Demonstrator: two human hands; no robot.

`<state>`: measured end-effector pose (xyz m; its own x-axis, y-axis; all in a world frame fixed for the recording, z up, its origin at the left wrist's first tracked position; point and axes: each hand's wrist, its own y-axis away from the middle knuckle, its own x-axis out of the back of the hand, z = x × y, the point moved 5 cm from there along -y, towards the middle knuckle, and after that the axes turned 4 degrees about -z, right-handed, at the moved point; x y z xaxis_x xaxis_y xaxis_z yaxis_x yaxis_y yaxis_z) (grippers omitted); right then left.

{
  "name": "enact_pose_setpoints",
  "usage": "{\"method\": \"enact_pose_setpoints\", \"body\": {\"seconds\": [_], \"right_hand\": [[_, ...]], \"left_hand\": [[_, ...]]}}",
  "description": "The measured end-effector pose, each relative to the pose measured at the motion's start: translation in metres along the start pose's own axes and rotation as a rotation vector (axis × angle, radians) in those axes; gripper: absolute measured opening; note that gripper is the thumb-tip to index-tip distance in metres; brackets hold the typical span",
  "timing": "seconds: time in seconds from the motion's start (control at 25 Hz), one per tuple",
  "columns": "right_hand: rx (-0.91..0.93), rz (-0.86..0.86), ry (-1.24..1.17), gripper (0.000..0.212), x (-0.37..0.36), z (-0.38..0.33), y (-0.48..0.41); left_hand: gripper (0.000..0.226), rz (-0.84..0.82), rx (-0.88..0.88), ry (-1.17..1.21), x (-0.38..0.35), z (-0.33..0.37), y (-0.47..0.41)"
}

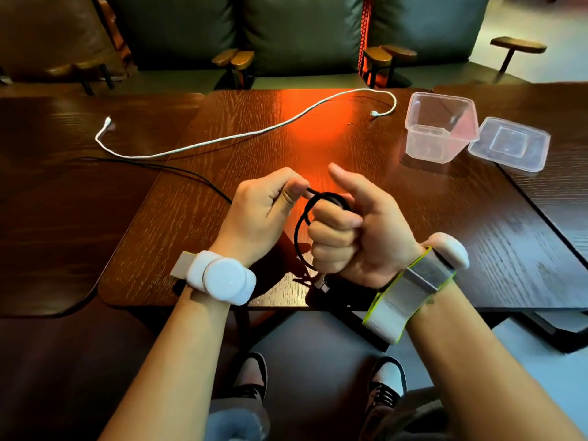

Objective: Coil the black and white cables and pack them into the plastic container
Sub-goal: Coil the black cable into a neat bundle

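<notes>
The black cable is partly coiled into loops around the fingers of my right hand, which is closed on it with the thumb up. My left hand pinches the same cable just left of the loops, and the loose tail runs off to the left across the table. A metal plug hangs below my right fist. The white cable lies uncoiled across the far side of the table. The clear plastic container stands open and empty at the far right, apart from both hands.
The container's clear lid lies flat just right of it. The dark wooden table adjoins other tables on the left and right. Green cushioned seats with wooden armrests line the far side. An orange light streak falls across the table's middle.
</notes>
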<state>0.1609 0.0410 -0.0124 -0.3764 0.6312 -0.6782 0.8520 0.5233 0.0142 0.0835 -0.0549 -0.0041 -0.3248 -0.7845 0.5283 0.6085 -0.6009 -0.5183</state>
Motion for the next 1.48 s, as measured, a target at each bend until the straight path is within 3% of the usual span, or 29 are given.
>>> {"method": "enact_pose_setpoints", "body": {"seconds": [0.16,0.4,0.52,0.68,0.84,1.12,1.32,1.48], "right_hand": [[0.112,0.031,-0.129,0.061,0.005,-0.010,0.002],[0.166,0.118,-0.168,0.061,0.019,-0.017,0.006],[0.150,0.295,-0.022,0.058,0.029,-0.018,0.006],[0.209,0.552,0.110,0.048,0.036,-0.023,0.010],[0.243,0.600,0.131,0.049,0.035,-0.024,0.012],[0.308,0.666,0.162,0.045,0.039,-0.027,0.015],[0.448,0.683,0.123,0.040,0.040,-0.028,0.015],[0.441,0.534,0.136,0.042,0.031,-0.031,0.012]], "left_hand": [[0.052,-0.151,0.006,0.207,-0.015,0.004,0.000],[0.019,-0.184,0.167,0.399,-0.026,-0.001,-0.001],[0.011,-0.217,0.248,0.515,-0.029,-0.005,0.001],[0.020,-0.163,0.333,0.670,-0.031,-0.007,0.002],[0.016,-0.116,0.336,0.824,-0.036,-0.008,0.001],[0.014,-0.077,0.290,0.623,-0.035,-0.007,-0.003],[0.014,-0.072,0.309,0.773,-0.038,-0.006,-0.006],[0.022,-0.082,0.307,0.993,-0.037,-0.006,-0.004]]}}
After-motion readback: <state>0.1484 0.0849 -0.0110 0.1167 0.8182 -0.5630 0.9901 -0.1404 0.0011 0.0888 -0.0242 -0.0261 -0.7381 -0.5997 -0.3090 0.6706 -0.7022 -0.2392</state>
